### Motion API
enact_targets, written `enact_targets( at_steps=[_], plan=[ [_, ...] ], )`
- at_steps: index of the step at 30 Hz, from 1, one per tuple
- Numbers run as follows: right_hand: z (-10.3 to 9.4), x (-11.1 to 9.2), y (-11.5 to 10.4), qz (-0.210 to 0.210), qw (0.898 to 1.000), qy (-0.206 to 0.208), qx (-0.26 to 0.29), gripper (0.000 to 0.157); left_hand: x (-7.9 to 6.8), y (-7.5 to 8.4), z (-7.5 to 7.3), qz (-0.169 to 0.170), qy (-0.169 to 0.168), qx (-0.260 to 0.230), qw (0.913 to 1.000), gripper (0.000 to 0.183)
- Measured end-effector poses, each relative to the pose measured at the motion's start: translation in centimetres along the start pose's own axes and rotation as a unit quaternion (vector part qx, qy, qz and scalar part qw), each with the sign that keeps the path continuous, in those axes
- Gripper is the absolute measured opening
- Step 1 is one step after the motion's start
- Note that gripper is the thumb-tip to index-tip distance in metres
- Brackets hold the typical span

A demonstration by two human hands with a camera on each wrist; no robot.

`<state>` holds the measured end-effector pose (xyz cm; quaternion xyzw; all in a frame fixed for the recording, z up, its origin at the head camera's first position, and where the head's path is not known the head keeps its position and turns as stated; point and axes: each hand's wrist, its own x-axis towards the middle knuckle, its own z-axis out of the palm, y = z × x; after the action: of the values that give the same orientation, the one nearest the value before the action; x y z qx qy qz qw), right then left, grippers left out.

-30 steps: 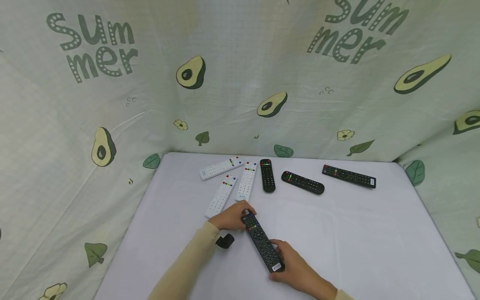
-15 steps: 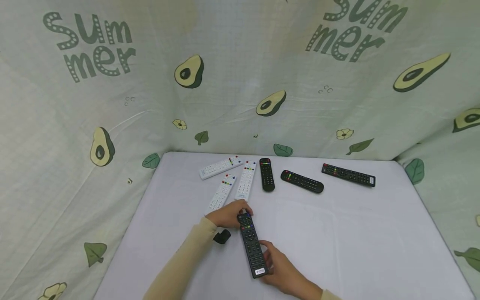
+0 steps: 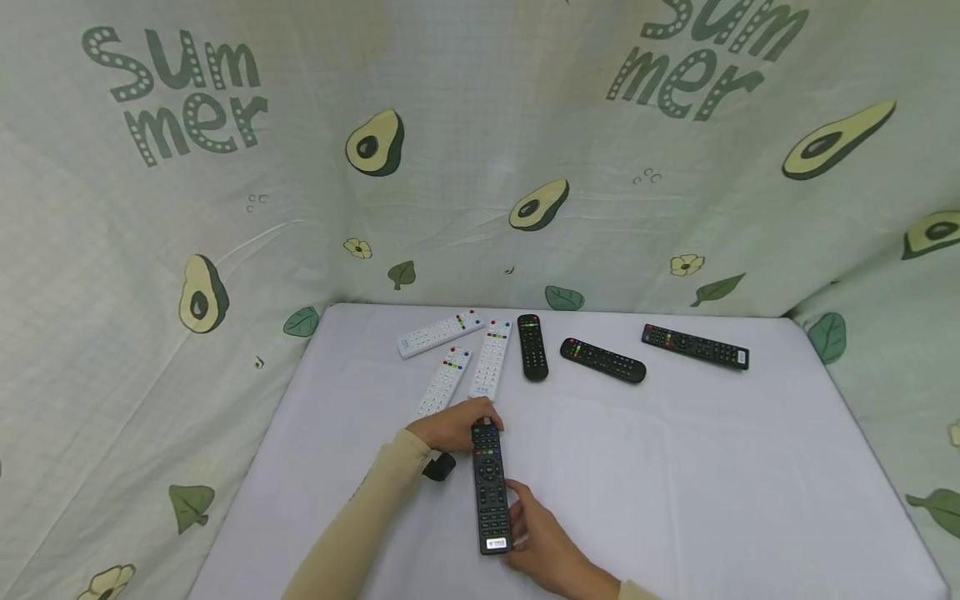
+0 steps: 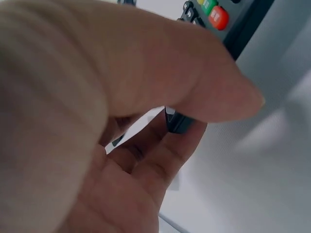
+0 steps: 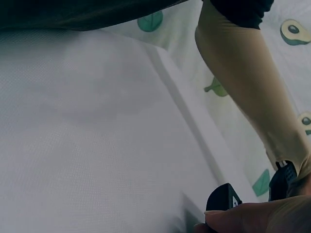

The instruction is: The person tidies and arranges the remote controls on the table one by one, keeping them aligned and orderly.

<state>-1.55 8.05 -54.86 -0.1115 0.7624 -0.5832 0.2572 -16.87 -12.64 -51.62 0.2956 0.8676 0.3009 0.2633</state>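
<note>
A black remote control (image 3: 491, 492) lies between my two hands, its long side pointing nearly straight away from me, buttons up and a white label at the near end. My left hand (image 3: 453, 425) pinches the far end; in the left wrist view its thumb (image 4: 214, 87) lies over the remote and its fingers are underneath. At the near end, my right hand (image 3: 543, 542) grips the right side. The right wrist view shows only that remote's dark end (image 5: 221, 199) beside the right thumb (image 5: 243, 217).
Just beyond my left hand lie three white remotes, one (image 3: 444, 383) partly behind that hand, another (image 3: 491, 358) upright beside it, the third (image 3: 438, 335) slanted. Three more black remotes (image 3: 533, 348) (image 3: 603, 360) (image 3: 695, 347) lie rightward along the back. A patterned cloth (image 3: 450, 225) hangs behind the white table (image 3: 720, 483).
The held remote has swung from a slant to nearly straight, its near end moving left with my right hand. My left hand shifts slightly left. The other remotes stay where they were.
</note>
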Motion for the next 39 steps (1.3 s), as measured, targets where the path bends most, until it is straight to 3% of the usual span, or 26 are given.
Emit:
enact_targets(
  at_steps=[6,18,29,39],
  plan=[
    [0.8,0.1,0.1,0.003,1.000,-0.002,0.018,0.101,0.0,-0.3,0.0,0.007,-0.006,0.036,0.9993,0.049],
    [1.9,1.0,0.1,0.007,1.000,0.002,0.021,0.102,0.3,-1.0,0.5,0.028,0.000,0.038,0.9989,0.056],
    [2.3,1.2,0.0,0.008,1.000,0.009,0.016,0.104,0.3,-1.1,0.9,0.024,-0.006,0.033,0.9992,0.056],
    [2.0,1.1,-0.1,0.005,1.000,0.002,0.001,0.101,-0.1,-0.9,1.0,-0.004,-0.006,0.023,0.9997,0.060]
  ],
)
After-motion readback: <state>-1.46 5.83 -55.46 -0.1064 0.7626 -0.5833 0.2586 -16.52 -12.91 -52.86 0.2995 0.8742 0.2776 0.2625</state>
